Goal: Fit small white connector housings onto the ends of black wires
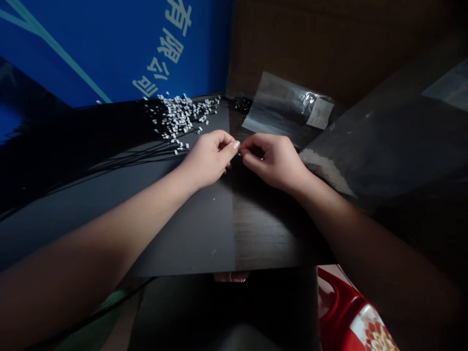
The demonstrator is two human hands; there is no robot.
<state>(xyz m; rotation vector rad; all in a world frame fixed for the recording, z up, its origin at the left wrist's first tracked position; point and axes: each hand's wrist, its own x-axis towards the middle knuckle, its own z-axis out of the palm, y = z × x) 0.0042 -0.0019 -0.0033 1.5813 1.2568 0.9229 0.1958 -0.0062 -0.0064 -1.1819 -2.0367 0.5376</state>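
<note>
My left hand [208, 158] and my right hand [274, 161] meet fingertip to fingertip over the dark table [263, 234]. Both are closed in a pinch on something tiny between them, too small to name. Just beyond my left hand lies a heap of several small white pieces [181, 117] on a grey sheet [175, 229]. Thin black wires [109, 156] fan out to the left from the heap.
A clear plastic bag with a white label [288, 109] lies behind my right hand. A blue board with white characters [120, 48] stands at the back left. A red container with a flower print [351, 317] sits below the table's front edge.
</note>
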